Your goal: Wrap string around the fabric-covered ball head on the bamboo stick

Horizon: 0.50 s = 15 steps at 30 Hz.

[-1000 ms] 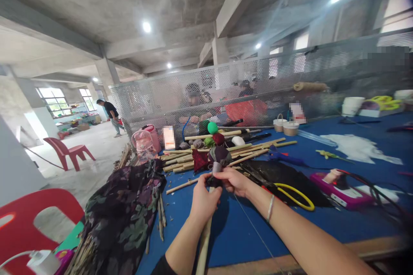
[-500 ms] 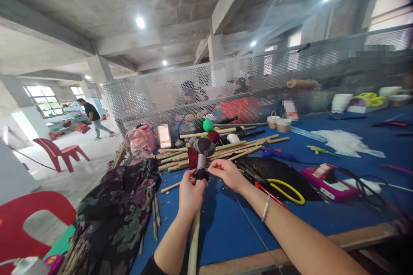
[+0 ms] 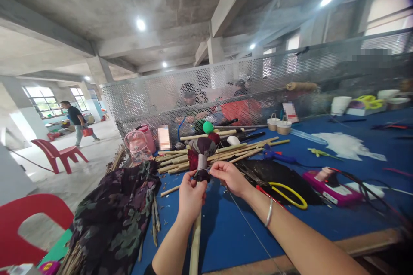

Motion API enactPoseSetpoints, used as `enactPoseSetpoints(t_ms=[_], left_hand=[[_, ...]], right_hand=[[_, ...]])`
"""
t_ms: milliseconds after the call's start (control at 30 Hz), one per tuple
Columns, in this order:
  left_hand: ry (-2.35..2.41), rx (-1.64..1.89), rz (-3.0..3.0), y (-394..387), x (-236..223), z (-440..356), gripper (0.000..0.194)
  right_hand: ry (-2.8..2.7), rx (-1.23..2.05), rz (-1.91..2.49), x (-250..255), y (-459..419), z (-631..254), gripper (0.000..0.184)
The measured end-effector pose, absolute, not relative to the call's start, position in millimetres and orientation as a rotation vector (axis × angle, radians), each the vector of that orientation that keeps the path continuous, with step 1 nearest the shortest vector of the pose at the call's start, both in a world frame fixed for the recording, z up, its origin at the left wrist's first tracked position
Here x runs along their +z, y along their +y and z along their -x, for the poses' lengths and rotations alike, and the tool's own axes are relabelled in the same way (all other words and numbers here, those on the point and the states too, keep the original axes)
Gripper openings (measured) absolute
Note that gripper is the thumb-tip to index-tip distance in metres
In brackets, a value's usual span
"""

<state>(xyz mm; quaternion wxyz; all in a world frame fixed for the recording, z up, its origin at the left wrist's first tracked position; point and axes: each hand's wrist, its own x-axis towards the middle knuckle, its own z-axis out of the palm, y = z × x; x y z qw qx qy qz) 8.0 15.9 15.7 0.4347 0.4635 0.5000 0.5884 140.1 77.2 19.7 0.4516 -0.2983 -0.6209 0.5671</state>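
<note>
Just below the middle of the frame, our left hand keeps its grip closed around a stick, thumb and fingers pressing where a dark cloth is wrapped. Below the hand, the stick reaches to the bottom edge of the frame. A grey tube stands up out of the cloth, and a patterned ball shows just above it; we cannot tell whether those two touch.

Our right hand is just right of the cloth, its grip pinched closed between thumb and finger; what sits between them is too small for us to tell. A thin thread slants from below that hand to the bottom edge.

Beyond our hands, a pile of sticks lies across the blue worktop. Right of centre we see scissors with a yellow handle and, further right, a purple power strip. A camouflage cloth spreads over the lower left.
</note>
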Motion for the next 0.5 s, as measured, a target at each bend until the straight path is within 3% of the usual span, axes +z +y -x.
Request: enactPoseSetpoints(t_ms=[500], left_hand=[[1.308,1.449,-1.174,16.2,13.0,-7.3,0.029]], right_hand=[[-1.612,1.434,0.730,21.3,72.8,-139.8,0.026]])
